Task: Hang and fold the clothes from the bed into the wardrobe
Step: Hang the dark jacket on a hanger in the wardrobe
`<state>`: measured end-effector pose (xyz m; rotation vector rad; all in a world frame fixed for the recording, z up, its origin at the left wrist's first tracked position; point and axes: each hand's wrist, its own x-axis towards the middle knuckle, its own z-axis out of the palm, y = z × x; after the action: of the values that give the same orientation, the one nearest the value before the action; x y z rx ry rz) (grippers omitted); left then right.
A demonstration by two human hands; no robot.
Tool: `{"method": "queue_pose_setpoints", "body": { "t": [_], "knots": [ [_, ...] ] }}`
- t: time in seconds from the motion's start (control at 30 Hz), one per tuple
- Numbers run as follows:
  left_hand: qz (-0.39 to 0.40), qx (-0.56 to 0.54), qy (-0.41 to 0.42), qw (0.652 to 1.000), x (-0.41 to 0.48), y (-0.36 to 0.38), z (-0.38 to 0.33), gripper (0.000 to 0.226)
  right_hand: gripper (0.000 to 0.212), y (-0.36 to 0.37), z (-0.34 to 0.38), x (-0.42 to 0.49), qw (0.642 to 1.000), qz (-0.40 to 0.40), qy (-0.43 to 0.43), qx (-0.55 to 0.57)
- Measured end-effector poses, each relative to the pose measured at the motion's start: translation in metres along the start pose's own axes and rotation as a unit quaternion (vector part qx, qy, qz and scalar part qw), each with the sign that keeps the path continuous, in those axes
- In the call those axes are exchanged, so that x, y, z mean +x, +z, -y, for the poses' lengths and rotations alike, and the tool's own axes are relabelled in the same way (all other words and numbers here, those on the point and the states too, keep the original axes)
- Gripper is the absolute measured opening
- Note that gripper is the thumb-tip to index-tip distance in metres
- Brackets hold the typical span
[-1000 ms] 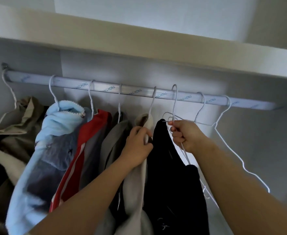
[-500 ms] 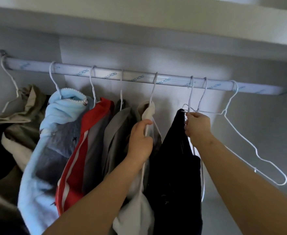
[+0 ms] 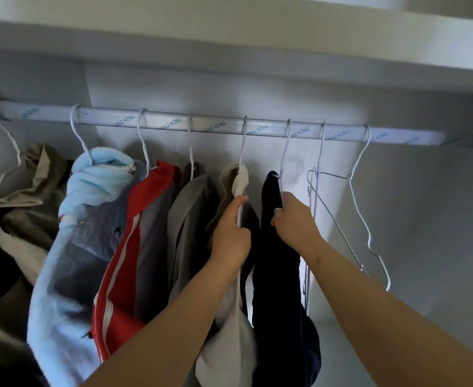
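A pale wardrobe rail (image 3: 218,126) runs across the view with several white wire hangers on it. A black garment (image 3: 278,275) hangs from one hanger whose hook sits on the rail. My right hand (image 3: 292,219) grips that hanger's wire at the garment's top. My left hand (image 3: 231,233) is closed on the beige garment (image 3: 229,344) hanging just left of it. Further left hang a grey garment (image 3: 186,219), a red and grey jacket (image 3: 135,247) and a light blue fleece (image 3: 84,233).
Two bare wire hangers (image 3: 358,196) hang on the rail right of my right hand. A khaki garment (image 3: 31,177) hangs at the far left. A shelf (image 3: 257,32) closes the space above the rail. The wardrobe's back wall (image 3: 425,219) shows at the right.
The black garment's hanger now hangs further right on the rail, apart from the beige one. My right hand slid down onto the hanger's shoulder. My left hand still holds the beige garment.
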<state>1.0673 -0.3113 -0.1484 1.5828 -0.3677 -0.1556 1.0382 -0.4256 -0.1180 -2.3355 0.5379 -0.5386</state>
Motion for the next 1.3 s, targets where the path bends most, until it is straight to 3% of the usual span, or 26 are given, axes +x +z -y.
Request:
{"method": "queue_pose_setpoints", "body": {
  "t": [0.07,0.17,0.47,0.67,0.77,0.93,1.03,1.3],
  "knots": [
    [-0.003,-0.014,0.0,1.0,0.0,0.0,-0.001,0.068,0.018,0.004,0.002,0.0,1.0,0.008,-0.003,0.026],
    [-0.011,-0.02,0.003,1.0,-0.001,-0.005,0.0,0.07,0.01,0.007,0.0,0.0,0.997,-0.005,0.019,0.077],
    [-0.005,0.018,0.013,1.0,-0.009,-0.005,0.002,0.072,0.033,0.014,-0.009,-0.019,0.992,-0.062,0.025,0.107],
    [0.009,0.038,0.007,0.999,-0.034,-0.01,0.012,0.069,0.034,0.022,-0.013,-0.054,0.989,-0.076,0.0,0.125],
    [-0.002,0.038,-0.003,0.999,-0.061,-0.009,0.021,0.068,0.026,0.024,-0.019,-0.082,0.989,-0.057,-0.016,0.136],
    [-0.058,0.016,-0.004,0.998,-0.121,-0.005,0.036,0.053,0.048,0.02,-0.031,-0.155,0.984,0.025,0.011,0.173],
    [-0.056,0.035,-0.053,0.996,-0.164,-0.008,0.048,0.033,0.05,0.022,-0.049,-0.207,0.983,0.074,0.057,0.159],
    [-0.015,0.007,-0.247,0.969,-0.297,-0.027,0.078,0.016,0.042,0.033,-0.087,-0.337,0.95,0.115,0.218,0.193]
  ]
}}
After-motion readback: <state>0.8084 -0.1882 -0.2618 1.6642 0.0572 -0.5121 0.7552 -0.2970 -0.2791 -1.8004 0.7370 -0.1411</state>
